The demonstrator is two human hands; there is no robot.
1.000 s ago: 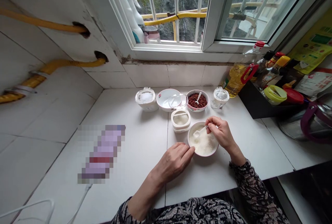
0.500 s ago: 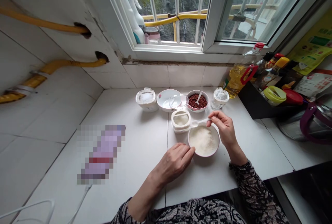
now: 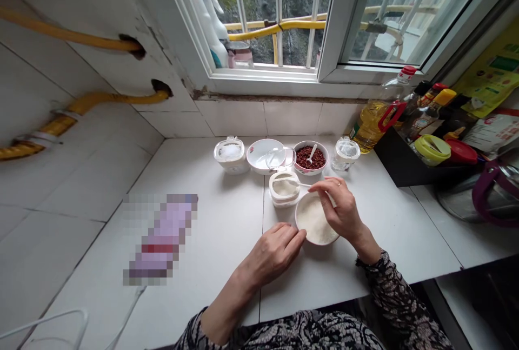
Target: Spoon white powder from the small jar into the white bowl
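My right hand [image 3: 340, 204] pinches the handle of a small white spoon [image 3: 302, 184], whose scoop end is in the mouth of a square clear jar [image 3: 284, 201] of pale powder or grains. Below this hand stands a bowl [image 3: 298, 225] holding off-white powder [image 3: 314, 223]; the hand covers part of it. My left hand [image 3: 278, 250] grips the bowl's left rim between thumb and curled fingers. Just behind the jar, its clear lid seems to stand raised.
Along the wall stand a jar of white grains [image 3: 230, 163], a white dish [image 3: 259, 152], a bowl of dark red beans or peppercorns [image 3: 304, 159] with a spoon, and another clear jar [image 3: 345, 160]. An oil bottle [image 3: 368, 123] and a black condiment box [image 3: 399, 163] are right. A blurred purple object [image 3: 164, 236] lies left.
My right hand has moved left with the spoon, from above the powder bowl to the square jar, so the scoop is now in the jar's mouth. My left hand stays at the bowl's rim.
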